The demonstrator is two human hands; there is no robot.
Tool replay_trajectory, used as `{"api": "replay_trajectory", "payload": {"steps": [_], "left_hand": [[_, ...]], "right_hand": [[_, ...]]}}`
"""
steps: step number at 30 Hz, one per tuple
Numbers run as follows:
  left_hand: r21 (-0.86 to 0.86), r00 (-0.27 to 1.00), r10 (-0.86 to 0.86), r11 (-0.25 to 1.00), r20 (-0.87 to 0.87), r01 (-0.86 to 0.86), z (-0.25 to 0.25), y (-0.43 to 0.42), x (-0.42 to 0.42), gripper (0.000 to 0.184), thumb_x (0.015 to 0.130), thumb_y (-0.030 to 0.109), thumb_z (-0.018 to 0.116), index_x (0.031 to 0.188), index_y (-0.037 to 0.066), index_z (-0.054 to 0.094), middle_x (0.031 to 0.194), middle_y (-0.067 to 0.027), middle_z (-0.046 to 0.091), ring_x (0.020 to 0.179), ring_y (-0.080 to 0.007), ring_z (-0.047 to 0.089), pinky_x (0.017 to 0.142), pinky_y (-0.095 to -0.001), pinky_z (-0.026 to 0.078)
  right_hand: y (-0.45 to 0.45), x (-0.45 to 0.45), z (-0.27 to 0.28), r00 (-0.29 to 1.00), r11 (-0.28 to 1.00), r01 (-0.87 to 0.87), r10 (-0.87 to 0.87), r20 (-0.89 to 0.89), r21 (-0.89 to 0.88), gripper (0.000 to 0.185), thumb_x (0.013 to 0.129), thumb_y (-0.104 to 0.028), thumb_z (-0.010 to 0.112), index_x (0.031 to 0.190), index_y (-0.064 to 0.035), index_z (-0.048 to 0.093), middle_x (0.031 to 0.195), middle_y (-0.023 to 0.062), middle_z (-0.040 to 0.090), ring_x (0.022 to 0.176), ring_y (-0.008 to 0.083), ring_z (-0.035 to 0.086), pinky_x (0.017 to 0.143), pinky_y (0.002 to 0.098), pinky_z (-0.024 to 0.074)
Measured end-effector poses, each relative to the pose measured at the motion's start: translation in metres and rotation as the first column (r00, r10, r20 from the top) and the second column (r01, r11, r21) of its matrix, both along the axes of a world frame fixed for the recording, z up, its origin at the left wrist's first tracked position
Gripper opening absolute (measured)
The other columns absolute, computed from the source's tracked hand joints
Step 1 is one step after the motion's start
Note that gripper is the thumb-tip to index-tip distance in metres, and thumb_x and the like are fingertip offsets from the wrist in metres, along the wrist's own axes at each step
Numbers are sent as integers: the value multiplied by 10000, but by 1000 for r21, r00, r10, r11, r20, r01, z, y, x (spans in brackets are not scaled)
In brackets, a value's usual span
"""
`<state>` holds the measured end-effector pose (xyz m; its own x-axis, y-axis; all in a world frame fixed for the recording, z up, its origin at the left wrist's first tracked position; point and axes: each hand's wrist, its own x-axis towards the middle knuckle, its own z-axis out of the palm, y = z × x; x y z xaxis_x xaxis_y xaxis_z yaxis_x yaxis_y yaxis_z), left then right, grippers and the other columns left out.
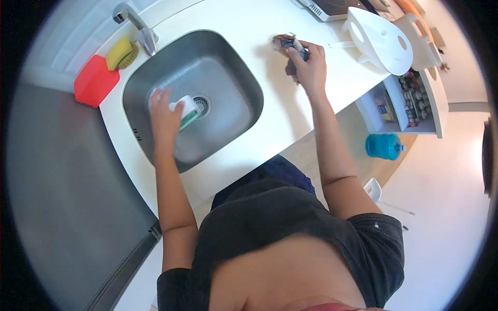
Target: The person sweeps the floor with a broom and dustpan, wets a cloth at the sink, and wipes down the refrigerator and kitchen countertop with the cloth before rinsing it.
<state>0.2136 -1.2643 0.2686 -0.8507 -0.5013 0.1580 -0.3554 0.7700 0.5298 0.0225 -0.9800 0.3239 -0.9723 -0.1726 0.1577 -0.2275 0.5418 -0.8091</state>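
In the steel sink (228, 78), my left hand (166, 118) is at a white cup-like item with a green band (188, 110), beside the drain. The thumb lies against the item's rim, while the other fingers are spread and slightly blurred. Over the white counter (233, 23), right of the sink, my right hand (311, 67) pinches a crumpled dark, multicoloured cloth or wrapper (290, 46). Part of it hangs below the fingers.
A faucet (137, 28), a yellow sponge (119, 53) and a red holder (96, 82) line the sink's far left edge. At the right are a white plastic rack (381, 44), a stove (345, 6), an open drawer (407, 103) and a blue bottle (383, 146).
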Motion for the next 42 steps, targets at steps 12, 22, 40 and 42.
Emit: {"api": "replay_trajectory", "payload": {"steps": [12,22,40,42], "left_hand": [[290,979,-184,935,-91,203,-17,64,-59,341,787,204,646,1096,68,601,1317,-174,410,1231,-327,392,1022,-397,318],[400,999,14,917,-30,-1,-12,52,-83,282,808,180,623,1068,71,607,1272,-137,446,1196,-288,427,955,-371,370],[492,993,83,870,-80,-33,-27,26,-107,246,822,163,612,1056,88,609,1245,-107,463,1133,-249,467,867,-311,405],[509,992,89,860,-90,-31,-30,24,-106,246,822,163,612,1056,88,609,1244,-106,464,1135,-250,467,873,-310,403]], "right_hand": [[-65,-91,-107,783,895,4,274,-558,446,412,803,-297,550,1159,-88,552,1286,160,466,1255,339,350,1022,462,285],[-45,-121,-33,941,954,-230,269,206,-194,316,893,-141,395,1172,-86,530,1197,159,544,1091,295,519,924,386,417],[-173,-99,-76,601,620,-723,782,-163,305,212,771,-61,567,970,-104,628,1056,70,587,994,283,531,896,370,421],[-172,-125,-64,792,806,-587,592,-151,80,218,774,-56,576,983,-92,626,1029,102,588,970,288,547,889,364,428]]}}
